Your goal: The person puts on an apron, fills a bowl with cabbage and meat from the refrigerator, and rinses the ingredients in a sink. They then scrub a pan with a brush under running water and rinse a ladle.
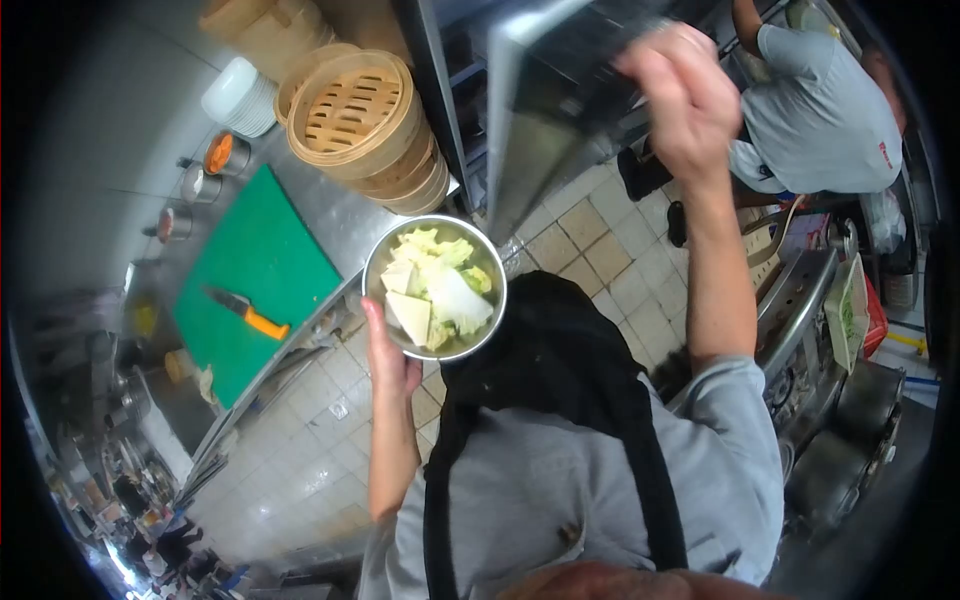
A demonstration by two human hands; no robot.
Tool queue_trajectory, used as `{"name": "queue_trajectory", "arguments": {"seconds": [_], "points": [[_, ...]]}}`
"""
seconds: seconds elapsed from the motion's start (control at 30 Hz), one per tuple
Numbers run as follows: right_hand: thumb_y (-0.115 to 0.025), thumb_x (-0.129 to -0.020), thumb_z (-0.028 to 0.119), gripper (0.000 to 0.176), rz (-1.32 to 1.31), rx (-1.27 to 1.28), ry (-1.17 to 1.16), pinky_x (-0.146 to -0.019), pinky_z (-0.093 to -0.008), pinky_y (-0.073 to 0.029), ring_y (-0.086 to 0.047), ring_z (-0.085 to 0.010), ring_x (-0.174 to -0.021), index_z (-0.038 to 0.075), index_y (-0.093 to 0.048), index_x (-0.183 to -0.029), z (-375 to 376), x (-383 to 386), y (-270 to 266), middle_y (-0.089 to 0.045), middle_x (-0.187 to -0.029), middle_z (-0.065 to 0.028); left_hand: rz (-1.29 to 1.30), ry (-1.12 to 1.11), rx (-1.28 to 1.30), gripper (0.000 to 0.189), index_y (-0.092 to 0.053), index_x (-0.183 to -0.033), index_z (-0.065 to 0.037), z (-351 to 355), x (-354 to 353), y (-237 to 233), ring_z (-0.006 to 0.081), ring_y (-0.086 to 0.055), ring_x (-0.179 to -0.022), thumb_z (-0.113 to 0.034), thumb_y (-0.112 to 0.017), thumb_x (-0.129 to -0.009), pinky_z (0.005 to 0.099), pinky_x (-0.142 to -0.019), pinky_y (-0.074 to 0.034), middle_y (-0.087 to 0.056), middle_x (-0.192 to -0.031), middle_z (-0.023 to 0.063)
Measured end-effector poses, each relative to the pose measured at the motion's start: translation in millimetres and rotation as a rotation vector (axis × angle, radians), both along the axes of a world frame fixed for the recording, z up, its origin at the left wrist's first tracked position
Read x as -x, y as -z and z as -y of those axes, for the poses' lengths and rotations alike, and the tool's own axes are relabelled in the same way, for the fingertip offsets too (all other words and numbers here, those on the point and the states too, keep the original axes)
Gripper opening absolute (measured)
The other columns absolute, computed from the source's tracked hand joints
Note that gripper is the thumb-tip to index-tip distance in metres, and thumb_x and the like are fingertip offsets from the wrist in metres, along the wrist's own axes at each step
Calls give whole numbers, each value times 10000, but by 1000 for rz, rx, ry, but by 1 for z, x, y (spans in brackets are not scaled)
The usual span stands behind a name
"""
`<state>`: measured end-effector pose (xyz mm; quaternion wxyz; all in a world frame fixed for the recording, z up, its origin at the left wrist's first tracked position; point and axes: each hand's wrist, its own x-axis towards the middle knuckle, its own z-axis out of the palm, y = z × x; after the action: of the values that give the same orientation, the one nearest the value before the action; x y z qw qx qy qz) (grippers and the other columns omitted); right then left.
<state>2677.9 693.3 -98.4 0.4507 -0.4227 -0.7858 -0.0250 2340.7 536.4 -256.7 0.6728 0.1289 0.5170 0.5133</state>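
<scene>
One metal bowl [377,258] of cut leaves [458,300] rests in a worker's left hand [388,365], thumb against its side; ahead and right of the bowl, the right hand [690,95] curls beside a steel door [545,135], its grip too blurred to tell.

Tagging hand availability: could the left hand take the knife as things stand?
Probably not: the left hand is holding the metal bowl, though nothing covers the knife on the green board.

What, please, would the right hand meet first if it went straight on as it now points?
Most likely the right hand would meet the dark, metal-edged panel just past its blurred fingers, though depth is unclear and they may already be touching it.
</scene>
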Motion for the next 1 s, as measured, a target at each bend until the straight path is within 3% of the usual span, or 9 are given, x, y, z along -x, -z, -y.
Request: {"name": "queue_trajectory", "arguments": {"seconds": [0.17,0.23,0.27,0.33,0.37,0.4,0.47,0.67,1.0], "points": [[-410,-911,96,249,-447,-284,48,-1108,-580,-373,-626,-330,-922,-21,-628,-886,60,-50,36,-630,-865,-194,73,150,21,805,-329,-1513,-7,-23,-11,18,308,-517,-1326,-635,-387,-1013,434,-1080,-464,-461,-1488,181],[-431,-941,149,286,-735,-236,-223,-1139,-586,-344,-617,-357,-1019,-56,-628,-916,93,-93,51,-643,-948,-208,83,219,49,800,-334,-1508,2,-35,-21,28,303,-516,-1326,-628,-382,-1018,430,-1075,-467,-463,-1485,185],[-359,-970,252,380,-721,-294,124,-1123,-606,-376,-613,-402,-1106,-22,-603,-1072,109,-96,58,-641,-1113,-256,59,253,49,775,-342,-1504,7,-41,-27,27,289,-518,-1325,-607,-369,-1031,420,-1069,-471,-461,-1486,188],[-405,-996,491,643,-846,-195,381,-1118,-516,-412,-548,-346,-1275,-25,-494,-1371,146,-87,66,-562,-1370,-202,33,295,37,791,-332,-1515,-18,-49,-38,29,306,-503,-1336,-627,-394,-1014,452,-1078,-455,-448,-1498,182],[-450,-995,503,680,-1165,-41,393,-1099,-490,-431,-537,-340,-1288,-7,-435,-1444,178,-124,103,-552,-1392,-170,6,322,22,809,-323,-1525,-43,-54,-46,31,324,-488,-1347,-648,-419,-997,485,-1087,-439,-436,-1509,176],[-496,-998,468,604,-1228,-10,165,-1079,-485,-444,-555,-319,-1261,22,-493,-1405,198,-151,138,-574,-1370,-145,21,333,-2,801,-328,-1519,-33,-59,-53,37,310,-500,-1336,-638,-421,-1002,466,-1079,-451,-449,-1497,173],[-518,-1008,399,516,-1573,39,388,-1076,-490,-443,-575,-299,-1224,29,-532,-1367,235,-207,195,-600,-1333,-132,5,344,-12,801,-330,-1515,-25,-70,-68,43,299,-503,-1334,-635,-420,-1004,458,-1077,-454,-453,-1494,170],[-495,-1019,296,437,-1654,87,778,-1079,-471,-439,-564,-289,-1236,26,-543,-1360,248,-241,213,-597,-1349,-112,-96,338,-91,777,-367,-1486,6,-91,-121,53,263,-541,-1290,-613,-409,-1018,411,-1051,-477,-501,-1450,157],[-516,-1023,225,377,-1712,386,768,-1060,-394,-452,-604,-261,-1164,8,-560,-1328,273,-299,272,-626,-1299,-109,-119,159,-18,711,-389,-1460,35,-100,-178,98,243,-557,-1276,-549,-372,-1055,382,-1054,-473,-520,-1433,169]]}}
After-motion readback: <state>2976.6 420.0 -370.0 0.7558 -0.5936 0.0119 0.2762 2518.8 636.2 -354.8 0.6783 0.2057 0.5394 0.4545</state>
